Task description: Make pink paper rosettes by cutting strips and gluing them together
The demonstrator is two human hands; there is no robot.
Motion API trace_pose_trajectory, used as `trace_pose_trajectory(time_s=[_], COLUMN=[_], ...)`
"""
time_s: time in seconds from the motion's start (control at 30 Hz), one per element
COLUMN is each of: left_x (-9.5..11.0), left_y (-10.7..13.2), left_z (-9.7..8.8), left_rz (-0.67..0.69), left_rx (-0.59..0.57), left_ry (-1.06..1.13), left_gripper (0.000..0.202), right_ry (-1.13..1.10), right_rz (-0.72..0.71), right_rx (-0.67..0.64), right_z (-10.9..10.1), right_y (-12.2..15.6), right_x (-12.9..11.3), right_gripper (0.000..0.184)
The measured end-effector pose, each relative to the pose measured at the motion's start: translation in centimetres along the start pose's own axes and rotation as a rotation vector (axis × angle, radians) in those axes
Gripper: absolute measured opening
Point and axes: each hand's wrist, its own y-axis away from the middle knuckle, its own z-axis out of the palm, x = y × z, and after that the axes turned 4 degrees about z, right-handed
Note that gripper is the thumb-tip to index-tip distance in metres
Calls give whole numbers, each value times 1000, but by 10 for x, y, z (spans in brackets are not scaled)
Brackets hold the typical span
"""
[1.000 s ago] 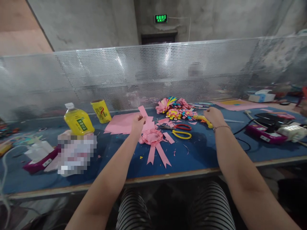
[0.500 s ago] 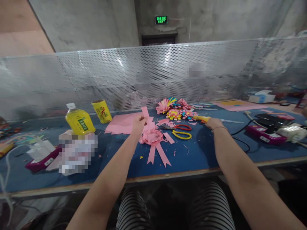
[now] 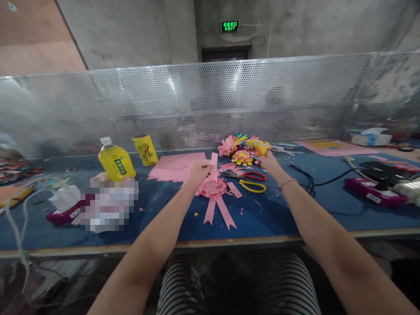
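Between the fingertips of my left hand (image 3: 197,174) is a pink paper strip (image 3: 214,162), standing up just above a pink paper rosette (image 3: 211,189). The rosette lies on the blue table with two notched tails (image 3: 225,213) pointing toward me. My right hand (image 3: 271,164) is wrapped around a yellow hot glue gun (image 3: 258,145), raised with its front toward the left, before a heap of paper flowers (image 3: 243,156). Scissors with a red and a yellow handle (image 3: 253,186) lie open to the right of the rosette. A short pink paper piece (image 3: 235,190) lies between them.
Pink paper sheets (image 3: 172,165) are stacked behind my left hand. At left stand a bottle of yellow liquid (image 3: 117,164) and a yellow can (image 3: 145,150). Purple power strips (image 3: 374,191) with cables lie at both sides. A perforated metal screen (image 3: 157,105) borders the back.
My right hand has brought the glue gun up and to the left, toward the strip. My left hand has moved the strip rightward and lower, closer over the rosette. The view has shifted slightly.
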Motion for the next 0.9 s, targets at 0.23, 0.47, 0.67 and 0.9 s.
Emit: trace_pose_trajectory(time_s=[0.23,0.47,0.67,0.9], left_x=[4,10,16,16], left_y=[6,10,12,14], left_z=[4,7,7,9], left_rz=[17,29,-1,21], left_rx=[-18,-9,-16,-25], left_ry=[-135,-131,-114,-89], left_gripper=[26,24,24,23], right_ry=[238,462,513,481], right_rz=[-98,-263,-267,-272], right_rx=[110,136,101,76], right_z=[32,41,38,37], right_y=[30,33,34,33], right_x=[-36,-37,-42,-42], right_gripper=[43,39,35,31])
